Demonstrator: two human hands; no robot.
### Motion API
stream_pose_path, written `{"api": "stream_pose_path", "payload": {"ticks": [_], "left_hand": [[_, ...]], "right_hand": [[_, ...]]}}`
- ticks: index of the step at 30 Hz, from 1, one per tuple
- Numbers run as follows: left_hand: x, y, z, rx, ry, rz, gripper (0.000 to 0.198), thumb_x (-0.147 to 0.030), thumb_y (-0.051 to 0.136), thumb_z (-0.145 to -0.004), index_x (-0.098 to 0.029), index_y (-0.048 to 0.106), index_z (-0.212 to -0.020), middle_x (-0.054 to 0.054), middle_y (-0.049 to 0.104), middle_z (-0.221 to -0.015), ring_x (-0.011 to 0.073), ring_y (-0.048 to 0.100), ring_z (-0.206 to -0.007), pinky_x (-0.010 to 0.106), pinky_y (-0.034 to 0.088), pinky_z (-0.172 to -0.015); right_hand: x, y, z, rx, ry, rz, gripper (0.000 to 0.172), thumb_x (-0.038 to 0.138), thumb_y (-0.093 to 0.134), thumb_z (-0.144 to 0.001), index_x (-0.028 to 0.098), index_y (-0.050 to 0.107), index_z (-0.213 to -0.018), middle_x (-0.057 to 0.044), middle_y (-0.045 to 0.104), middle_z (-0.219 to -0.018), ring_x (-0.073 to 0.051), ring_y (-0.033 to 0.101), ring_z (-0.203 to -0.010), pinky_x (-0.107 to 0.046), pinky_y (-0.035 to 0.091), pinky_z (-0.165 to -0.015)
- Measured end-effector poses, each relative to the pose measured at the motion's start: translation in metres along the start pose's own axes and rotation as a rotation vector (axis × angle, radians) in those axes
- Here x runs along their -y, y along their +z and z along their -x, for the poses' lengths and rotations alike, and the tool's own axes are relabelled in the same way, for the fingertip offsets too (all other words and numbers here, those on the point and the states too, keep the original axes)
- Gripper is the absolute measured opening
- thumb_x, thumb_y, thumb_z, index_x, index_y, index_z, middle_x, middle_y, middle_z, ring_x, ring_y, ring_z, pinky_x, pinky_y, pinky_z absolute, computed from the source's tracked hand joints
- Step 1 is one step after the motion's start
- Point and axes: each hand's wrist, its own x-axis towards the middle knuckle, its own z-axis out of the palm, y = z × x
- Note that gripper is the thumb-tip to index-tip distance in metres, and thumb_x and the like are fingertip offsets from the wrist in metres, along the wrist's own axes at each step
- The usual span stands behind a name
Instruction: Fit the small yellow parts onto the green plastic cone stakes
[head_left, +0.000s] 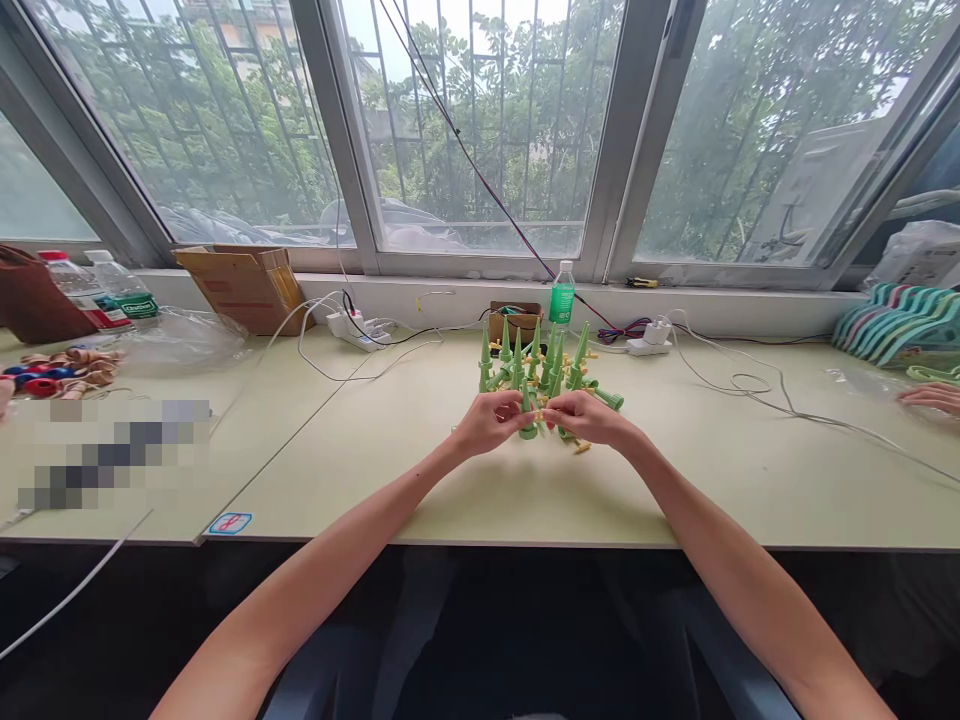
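Both of my hands meet over the middle of the pale table (pixel 420 470). My left hand (pixel 489 420) and my right hand (pixel 586 417) are closed in pinches on one green cone-shaped plastic piece (pixel 529 415) with a small yellow part. Just behind them stands a cluster of several upright green cones (pixel 536 365) with yellow fittings. One green piece (pixel 607 398) lies on its side to the right of the cluster, and a small yellow part (pixel 582 447) lies under my right hand.
A green bottle (pixel 562 293) and a small brown box (pixel 514 318) stand by the window. Power strips (pixel 358 330) and white cables (pixel 750 385) cross the table. A cardboard box (pixel 244 285), bottles (pixel 97 285) and coloured pieces (pixel 52 370) are left; another person's hand (pixel 930 397) and teal hangers (pixel 896 325) right.
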Motion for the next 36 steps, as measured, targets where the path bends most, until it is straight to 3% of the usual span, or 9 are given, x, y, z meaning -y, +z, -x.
{"api": "stream_pose_path", "payload": {"ticks": [9,15,19,25,36], "left_hand": [[-0.0039,-0.002,-0.0003,-0.021,-0.022,0.053,0.035,-0.048,0.067,-0.079,-0.013,0.059,-0.078,0.001,0.052,-0.077,0.0036,0.046,-0.046,0.018,0.038,-0.039],[-0.0052,-0.0042,0.0018,0.005,-0.125,0.065,0.035,-0.049,0.063,-0.083,-0.014,0.061,-0.089,-0.005,0.046,-0.048,0.0077,0.046,-0.04,0.018,0.035,-0.037],[-0.007,-0.0041,0.002,0.02,-0.103,0.086,0.033,-0.046,0.063,-0.083,-0.014,0.06,-0.089,-0.004,0.049,-0.052,0.0079,0.049,-0.042,0.018,0.037,-0.038],[-0.0085,-0.0033,0.0015,0.034,-0.05,0.124,0.032,-0.045,0.063,-0.083,-0.014,0.061,-0.09,0.004,0.062,-0.085,0.005,0.051,-0.047,0.019,0.042,-0.04],[-0.0022,-0.0039,0.0023,0.045,-0.037,0.073,0.033,-0.046,0.064,-0.082,-0.015,0.063,-0.091,0.001,0.057,-0.071,0.0066,0.051,-0.046,0.02,0.043,-0.041]], "right_hand": [[0.0039,0.0019,0.0015,-0.02,0.033,-0.112,0.045,0.056,0.047,-0.089,0.015,0.062,-0.079,0.007,0.031,-0.048,-0.007,0.026,-0.045,-0.022,0.021,-0.044],[0.0054,0.0033,0.0015,-0.083,0.011,-0.225,0.042,0.058,0.059,-0.081,0.019,0.061,-0.097,0.008,0.032,-0.052,-0.007,0.028,-0.047,-0.021,0.025,-0.045],[0.0053,0.0037,0.0013,-0.107,-0.012,-0.209,0.041,0.058,0.059,-0.081,0.019,0.062,-0.093,0.008,0.029,-0.051,-0.008,0.026,-0.047,-0.022,0.024,-0.046],[0.0047,0.0036,0.002,-0.122,-0.018,-0.126,0.04,0.057,0.056,-0.083,0.018,0.064,-0.087,0.007,0.028,-0.052,-0.008,0.023,-0.05,-0.023,0.021,-0.047],[0.0025,0.0027,0.0002,-0.096,-0.064,-0.019,0.039,0.05,0.052,-0.086,0.015,0.061,-0.071,0.004,0.033,-0.057,-0.008,0.027,-0.053,-0.023,0.023,-0.05]]}}
